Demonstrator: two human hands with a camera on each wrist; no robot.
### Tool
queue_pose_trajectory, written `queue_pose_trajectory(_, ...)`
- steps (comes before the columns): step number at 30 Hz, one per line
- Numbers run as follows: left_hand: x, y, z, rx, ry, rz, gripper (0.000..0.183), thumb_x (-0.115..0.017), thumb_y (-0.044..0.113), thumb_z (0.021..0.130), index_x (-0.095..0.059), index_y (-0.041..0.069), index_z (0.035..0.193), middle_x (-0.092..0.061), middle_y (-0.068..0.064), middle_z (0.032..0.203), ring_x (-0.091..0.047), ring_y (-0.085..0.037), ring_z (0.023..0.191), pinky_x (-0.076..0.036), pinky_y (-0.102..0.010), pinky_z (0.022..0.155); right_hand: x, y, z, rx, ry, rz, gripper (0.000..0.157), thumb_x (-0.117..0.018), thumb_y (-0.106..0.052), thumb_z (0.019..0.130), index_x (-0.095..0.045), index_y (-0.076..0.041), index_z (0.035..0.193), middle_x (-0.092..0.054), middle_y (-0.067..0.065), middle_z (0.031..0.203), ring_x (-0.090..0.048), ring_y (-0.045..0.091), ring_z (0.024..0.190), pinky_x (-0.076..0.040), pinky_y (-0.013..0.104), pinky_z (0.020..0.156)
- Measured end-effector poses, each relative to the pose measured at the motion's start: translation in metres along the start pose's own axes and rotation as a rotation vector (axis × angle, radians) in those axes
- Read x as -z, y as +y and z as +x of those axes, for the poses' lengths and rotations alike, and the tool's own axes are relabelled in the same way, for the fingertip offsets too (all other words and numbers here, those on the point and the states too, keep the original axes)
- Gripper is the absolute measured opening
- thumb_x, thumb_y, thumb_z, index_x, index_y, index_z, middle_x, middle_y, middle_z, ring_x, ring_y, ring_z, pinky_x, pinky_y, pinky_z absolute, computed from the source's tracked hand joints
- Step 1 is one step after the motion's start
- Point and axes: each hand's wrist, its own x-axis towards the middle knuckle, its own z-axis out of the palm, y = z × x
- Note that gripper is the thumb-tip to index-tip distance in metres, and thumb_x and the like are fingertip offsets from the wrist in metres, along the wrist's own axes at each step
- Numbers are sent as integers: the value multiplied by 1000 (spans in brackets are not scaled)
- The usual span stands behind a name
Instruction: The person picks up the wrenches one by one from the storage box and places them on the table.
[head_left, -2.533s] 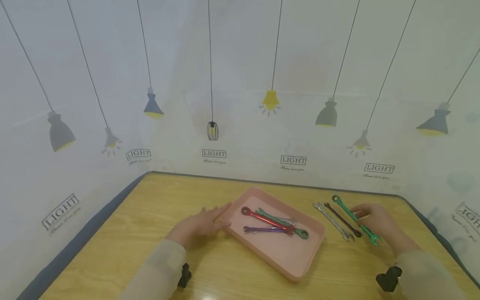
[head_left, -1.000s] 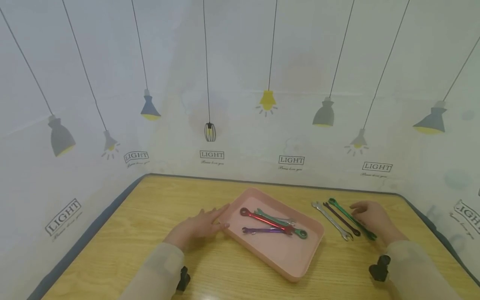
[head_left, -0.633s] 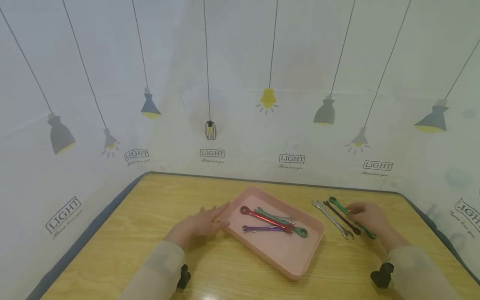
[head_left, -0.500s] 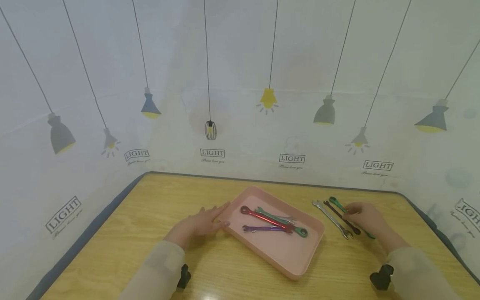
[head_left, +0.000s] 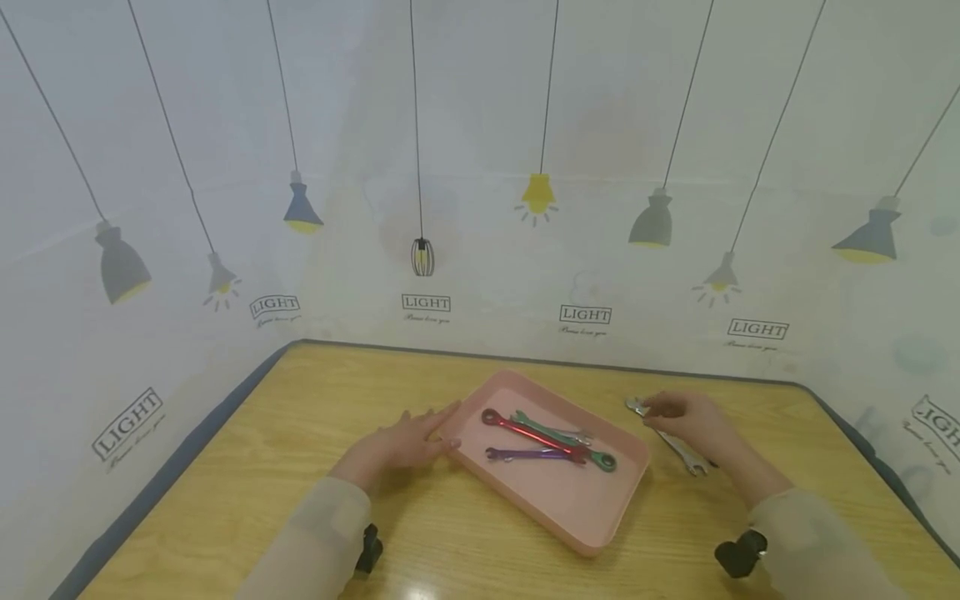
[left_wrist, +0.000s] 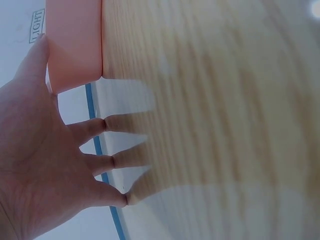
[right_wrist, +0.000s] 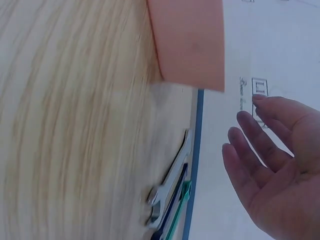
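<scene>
Zero held: R hand (head_left: 693,423), fingers loose, has left green wrench (right_wrist: 178,212) for silver wrench (right_wrist: 172,174), so neither's lifted; L hand (head_left: 405,443) spread @ tray (head_left: 573,504).

The head view looks forward and down from above the near side, far enough back to frame the tabletop (head_left: 465,542), the tray (head_left: 573,500) and the wall (head_left: 480,108). Both wrist views sit low and close, turned on their sides — the left faces past the left hand (left_wrist: 42,145), the right past the right hand (right_wrist: 282,167). All three share the tray; head and right wrist also share the silver wrench (right_wrist: 170,177).
</scene>
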Motion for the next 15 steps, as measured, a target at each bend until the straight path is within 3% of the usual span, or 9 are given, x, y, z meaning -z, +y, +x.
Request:
queue_pose_trajectory(8, 2, 3, -3, 18, -5, -9, 67, -45, 63, 95, -19, 44, 154, -20, -11, 160, -4, -48, 144, -6, -75, 105, -16, -23, 8, 26, -39, 53, 37, -71, -21, 90, -66, 1, 119, -70, 10, 104, -65, 33, 101, -53, 49, 86)
queue_pose_trajectory(15, 3, 6, -5, 19, 1, -10, 67, -46, 61, 96, -20, 43, 155, -20, -12, 160, -5, -47, 144, -3, -75, 105, -33, -41, 15, -26, -77, 107, 33, -71, -19, 90, -68, -4, 119, -69, 6, 104, -63, 30, 103, -51, 48, 88)
